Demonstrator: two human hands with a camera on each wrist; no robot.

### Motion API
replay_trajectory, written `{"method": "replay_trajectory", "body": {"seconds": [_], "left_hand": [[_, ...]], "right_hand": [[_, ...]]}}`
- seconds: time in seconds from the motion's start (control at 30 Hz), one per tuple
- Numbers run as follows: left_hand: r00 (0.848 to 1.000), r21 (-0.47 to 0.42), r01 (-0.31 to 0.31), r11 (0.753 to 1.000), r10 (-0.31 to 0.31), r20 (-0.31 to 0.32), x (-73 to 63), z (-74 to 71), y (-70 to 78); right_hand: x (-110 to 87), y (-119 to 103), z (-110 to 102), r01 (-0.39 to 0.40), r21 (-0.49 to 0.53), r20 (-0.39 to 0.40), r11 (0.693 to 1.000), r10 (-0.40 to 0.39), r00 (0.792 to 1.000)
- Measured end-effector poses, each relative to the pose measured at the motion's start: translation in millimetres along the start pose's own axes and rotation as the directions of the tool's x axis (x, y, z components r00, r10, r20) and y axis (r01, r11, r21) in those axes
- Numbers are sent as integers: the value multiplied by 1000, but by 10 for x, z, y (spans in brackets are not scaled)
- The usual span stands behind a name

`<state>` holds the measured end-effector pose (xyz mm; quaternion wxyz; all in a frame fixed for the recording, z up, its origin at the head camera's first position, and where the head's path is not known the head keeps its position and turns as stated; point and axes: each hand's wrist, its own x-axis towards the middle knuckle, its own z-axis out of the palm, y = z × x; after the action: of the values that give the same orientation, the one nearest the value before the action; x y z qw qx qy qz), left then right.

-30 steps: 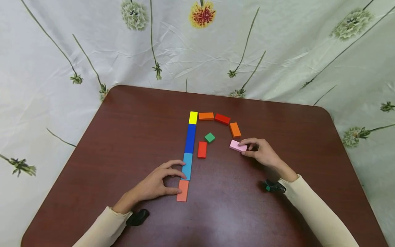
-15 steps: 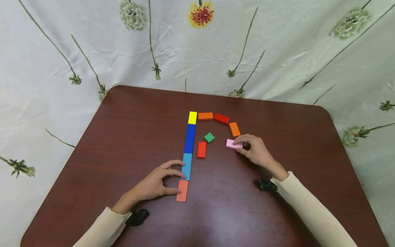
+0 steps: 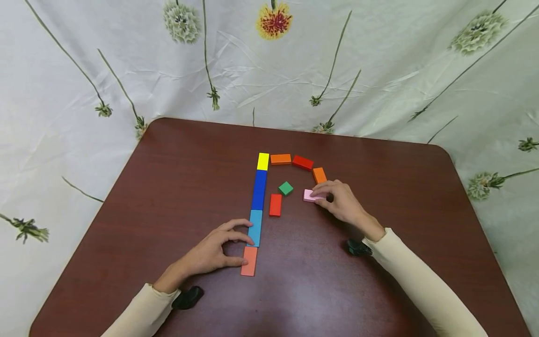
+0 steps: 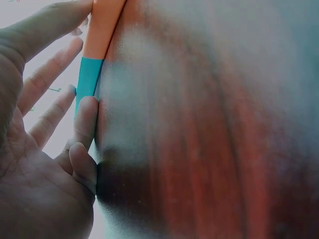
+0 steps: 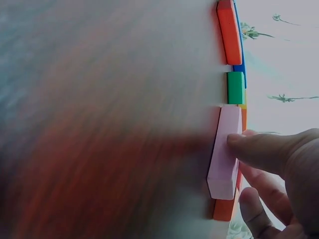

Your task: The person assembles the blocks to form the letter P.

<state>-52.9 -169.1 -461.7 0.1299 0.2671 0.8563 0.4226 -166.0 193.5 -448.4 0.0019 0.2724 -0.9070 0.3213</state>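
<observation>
My right hand (image 3: 343, 203) pinches a pink block (image 5: 226, 154) between thumb and fingers, low over the table beside the lower orange block (image 3: 319, 175). My left hand (image 3: 210, 252) rests with spread, loosely bent fingers along a straight row of blocks. Its thumb touches the salmon block (image 3: 249, 262), and its fingertips lie on the light blue block (image 3: 256, 224). Farther up that row come a dark blue block (image 3: 259, 189) and a yellow block (image 3: 263, 161). In the right wrist view the thumb presses the pink block's near face.
An orange block (image 3: 280, 159) and a red block (image 3: 302, 162) curve rightward from the row's top. Inside the curve lie a green block (image 3: 286, 188) and another red block (image 3: 275, 205). The brown table (image 3: 177, 178) ends at a flowered white cloth (image 3: 236, 65).
My right hand has slid the pink block left and slightly away from me, toward the green block, and now partly overlaps the lower orange block in view. The left hand stays put.
</observation>
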Motion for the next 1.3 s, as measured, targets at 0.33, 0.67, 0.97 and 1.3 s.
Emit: {"method": "replay_trajectory", "body": {"seconds": [0.33,0.67,0.97,1.3], "left_hand": [[1000,-6,18,1000,-18,-2,-14,-8,19],[1000,8,11,1000,-11,-4,8,8,18],[1000,0,16,1000,-16,-4,2,3,18],[1000,9,13,1000,-13,-7,-1,6,17]], "right_hand": [[156,-54,36,-43,6,50,999,43,998],[225,-52,24,-73,5,80,997,73,994],[235,-48,18,-54,3,77,999,54,996],[234,-56,4,-72,-3,80,997,72,994]]}}
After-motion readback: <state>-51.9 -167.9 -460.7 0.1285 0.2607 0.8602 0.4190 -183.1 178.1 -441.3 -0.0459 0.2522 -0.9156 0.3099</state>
